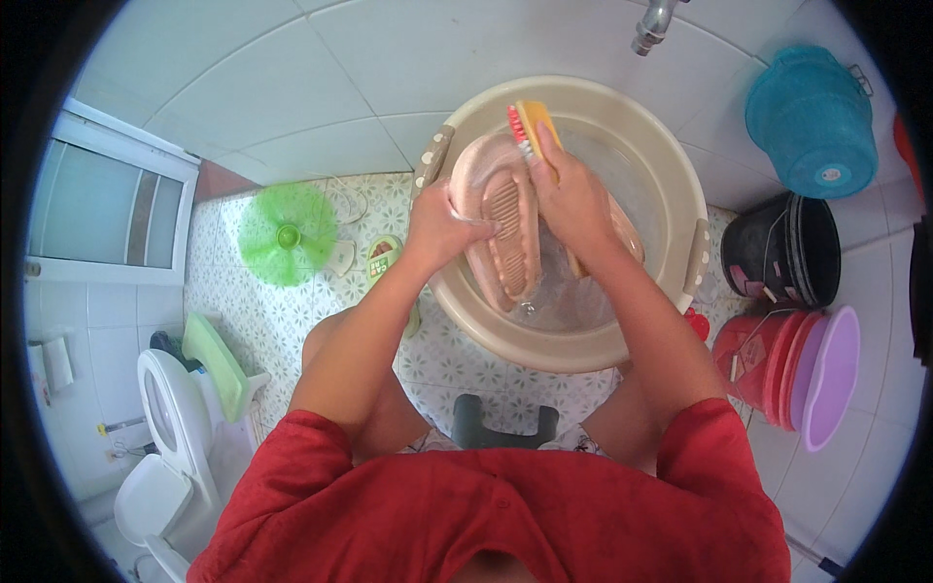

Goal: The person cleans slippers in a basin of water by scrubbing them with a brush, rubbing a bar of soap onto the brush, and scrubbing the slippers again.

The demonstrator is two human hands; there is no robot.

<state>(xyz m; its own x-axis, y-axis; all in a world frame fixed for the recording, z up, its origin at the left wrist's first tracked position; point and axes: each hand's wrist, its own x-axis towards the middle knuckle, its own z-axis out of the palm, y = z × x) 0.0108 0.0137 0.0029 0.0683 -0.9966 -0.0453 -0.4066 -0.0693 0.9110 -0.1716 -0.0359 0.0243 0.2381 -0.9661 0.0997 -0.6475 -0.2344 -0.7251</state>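
Pink slipper (507, 209) sits between left hand (443, 229), pinching it, and right hand (577, 202), clutching a brush (535, 119).

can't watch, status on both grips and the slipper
Left grip on pink slipper, over basin. Right grip on brush, near slipper's upper end. Nothing visibly in the way.

The 2 bare arms (362, 330) converge forward, left hand (439, 231) clasping (thumb (476, 230) extended inward), right hand (577, 199) gripping farther ahead.

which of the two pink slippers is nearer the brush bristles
The slipper gripped by the left hand, ribbed area showing; the other slipper sits in the basin, partly hidden by the right forearm.
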